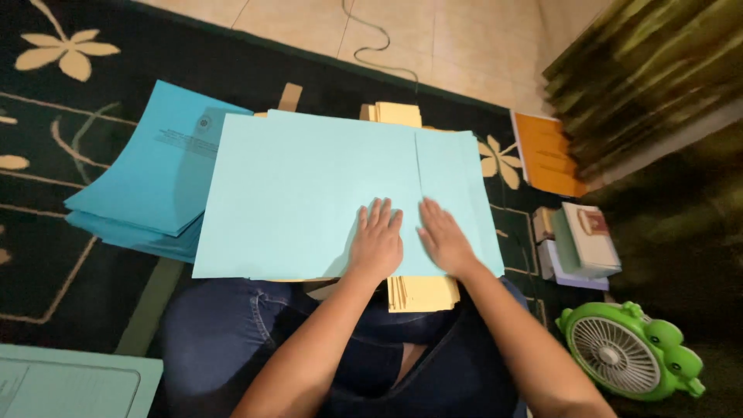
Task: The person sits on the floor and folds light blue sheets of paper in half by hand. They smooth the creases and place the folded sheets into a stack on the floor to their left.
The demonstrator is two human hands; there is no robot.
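A dark carpet (pixel 93 255) with pale flower shapes covered most of the floor, and a strip of beige tiles (pixel 402 31) ran beyond its far edge with a thin dark cable (pixel 371 46) lying on them. In the middle of the carpet, in front of the person's knees in blue jeans (pixel 224 340), lay a big light blue sheet (pixel 302 193), flat, with a fold line running down its right part. It rested on a stack of yellow paper (pixel 422 292) that stuck out past its near edge and again past its far edge. To the left, partly under the sheet, lay a pile of darker blue folders (pixel 147 178), and another pale folder (pixel 70 383) showed at the carpet's near left corner. Toward the right edge lay an orange folder (pixel 549 155), nearer a small pile of booklets (pixel 580 244), and nearest a green frog-shaped fan (pixel 631 352). No box or tray showed; the stacks lay bare on the carpet. The left hand (pixel 377 241) lay palm down on the sheet just left of the fold, fingers stretched and slightly spread, gripping nothing. The right hand (pixel 443 238) pressed flat just right of the fold, fingers together and pointing away, also holding nothing. The two hands sat close beside each other, near the sheet's near edge.
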